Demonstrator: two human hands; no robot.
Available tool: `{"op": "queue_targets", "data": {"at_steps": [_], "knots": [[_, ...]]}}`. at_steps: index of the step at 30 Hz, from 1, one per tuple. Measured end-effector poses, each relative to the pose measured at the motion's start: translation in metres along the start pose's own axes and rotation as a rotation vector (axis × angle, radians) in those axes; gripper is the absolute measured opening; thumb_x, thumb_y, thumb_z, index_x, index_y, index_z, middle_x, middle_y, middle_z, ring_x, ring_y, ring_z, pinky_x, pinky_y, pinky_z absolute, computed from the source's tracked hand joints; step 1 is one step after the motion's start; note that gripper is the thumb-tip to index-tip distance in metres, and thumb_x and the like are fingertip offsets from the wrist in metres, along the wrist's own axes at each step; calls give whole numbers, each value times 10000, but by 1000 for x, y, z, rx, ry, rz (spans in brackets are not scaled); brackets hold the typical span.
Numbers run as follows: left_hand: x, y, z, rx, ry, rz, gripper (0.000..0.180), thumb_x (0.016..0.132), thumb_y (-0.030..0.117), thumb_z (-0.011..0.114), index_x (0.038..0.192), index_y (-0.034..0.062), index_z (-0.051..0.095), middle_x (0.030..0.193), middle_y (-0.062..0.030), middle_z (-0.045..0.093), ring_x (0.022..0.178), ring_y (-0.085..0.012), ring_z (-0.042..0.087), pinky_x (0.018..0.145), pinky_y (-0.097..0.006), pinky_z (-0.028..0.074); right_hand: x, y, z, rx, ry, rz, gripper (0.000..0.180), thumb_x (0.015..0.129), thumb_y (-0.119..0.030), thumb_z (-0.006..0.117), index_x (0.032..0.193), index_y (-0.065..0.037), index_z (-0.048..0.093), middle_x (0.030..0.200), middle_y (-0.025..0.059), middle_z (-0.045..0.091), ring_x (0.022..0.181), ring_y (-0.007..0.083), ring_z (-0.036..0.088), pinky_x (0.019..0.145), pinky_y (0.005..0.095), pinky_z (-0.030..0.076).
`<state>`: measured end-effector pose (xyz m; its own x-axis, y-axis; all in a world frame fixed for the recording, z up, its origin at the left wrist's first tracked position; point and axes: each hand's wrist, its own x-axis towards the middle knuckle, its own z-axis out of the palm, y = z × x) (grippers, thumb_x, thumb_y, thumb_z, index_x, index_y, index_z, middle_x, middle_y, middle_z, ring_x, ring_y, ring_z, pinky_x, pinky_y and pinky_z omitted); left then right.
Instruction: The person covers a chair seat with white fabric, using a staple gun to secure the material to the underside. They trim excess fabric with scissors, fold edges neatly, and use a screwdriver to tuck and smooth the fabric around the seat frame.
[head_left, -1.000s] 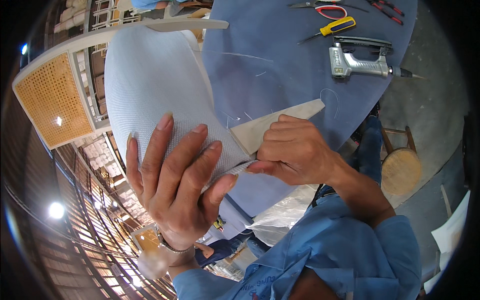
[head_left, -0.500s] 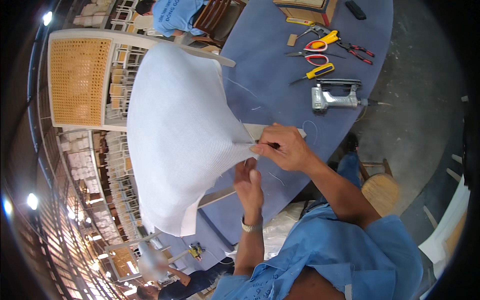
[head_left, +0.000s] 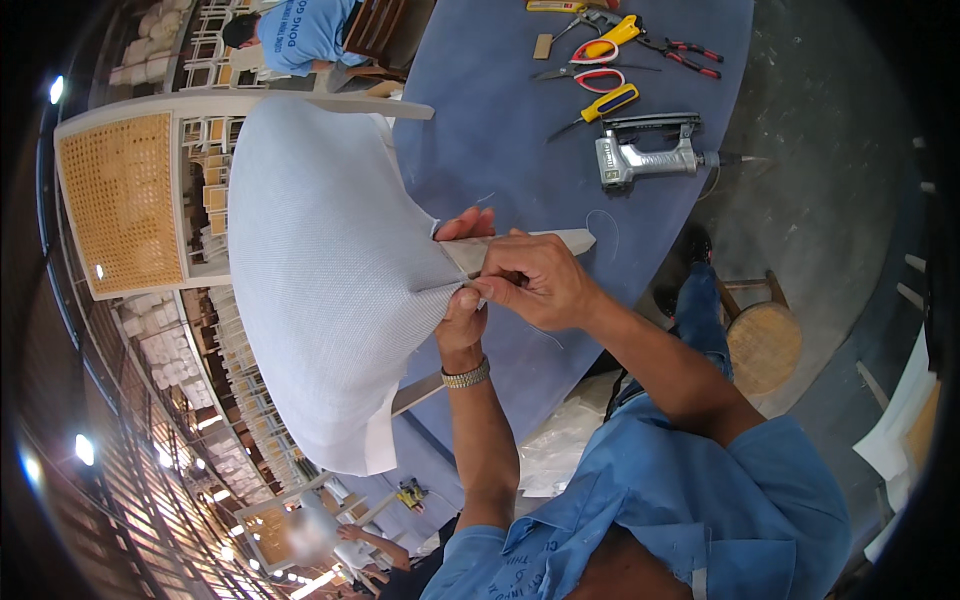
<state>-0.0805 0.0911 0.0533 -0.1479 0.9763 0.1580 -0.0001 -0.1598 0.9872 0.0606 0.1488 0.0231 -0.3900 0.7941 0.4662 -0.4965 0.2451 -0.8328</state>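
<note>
A chair lies tipped on the blue-grey table, its seat [head_left: 320,260] wrapped in pale grey-blue woven fabric. Its cane back [head_left: 122,203] stands at the far left. My left hand [head_left: 462,325] grips the seat's corner: its thumb presses by the fabric edge, and fingertips show beyond the whitish chair leg [head_left: 560,243]. At that same corner my right hand [head_left: 535,280] is closed in a pinch on the gathered upholstery fabric [head_left: 440,283]. The underside of the corner is hidden behind the hands.
Toward the table's far right lie a staple gun [head_left: 648,155] with its hose, a yellow screwdriver [head_left: 608,103], scissors [head_left: 598,78] and red-handled pliers [head_left: 685,55]. A round stool [head_left: 763,347] stands on the floor at right. Two other people work beyond the table.
My left hand has risen from below the corner and taken hold around it. The right hand keeps its pinch there. The whole view has shifted, moving the tools up and left.
</note>
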Motion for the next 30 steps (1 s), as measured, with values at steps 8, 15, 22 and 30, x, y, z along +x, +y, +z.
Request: {"op": "queue_targets", "data": {"at_steps": [8,15,22,30], "knots": [[-9,4,1,-100,61,-28,773,824,349,819,1432,25,469,1394,-148,558,1361,-354,490,1158,-526,366,-5,-1,3,45,-21,10,212,919,-193,691,794,-54,589,695,65,553,613,242,496,689,362,417],[-22,-4,-2,277,203,-35,411,944,100,692,1319,-22,573,1265,-127,622,1232,-227,568,1080,-377,434,48,-64,-23,-138,-113,-120,394,811,-353,844,877,-46,607,756,30,562,701,150,540,642,299,464],[-12,0,10,366,333,-153,253,953,153,722,1112,-42,696,1016,-26,677,937,-118,608,819,-294,501,109,-87,-15,-485,-540,-106,660,666,-562,868,888,-65,492,725,90,538,671,272,554,614,406,443],[-17,12,12,245,298,-105,367,922,123,735,1246,-9,625,1067,-41,643,980,-144,591,902,-307,486,129,-80,-31,-232,-760,101,446,794,-389,838,914,-54,568,762,65,582,674,195,555,616,332,456]]}}
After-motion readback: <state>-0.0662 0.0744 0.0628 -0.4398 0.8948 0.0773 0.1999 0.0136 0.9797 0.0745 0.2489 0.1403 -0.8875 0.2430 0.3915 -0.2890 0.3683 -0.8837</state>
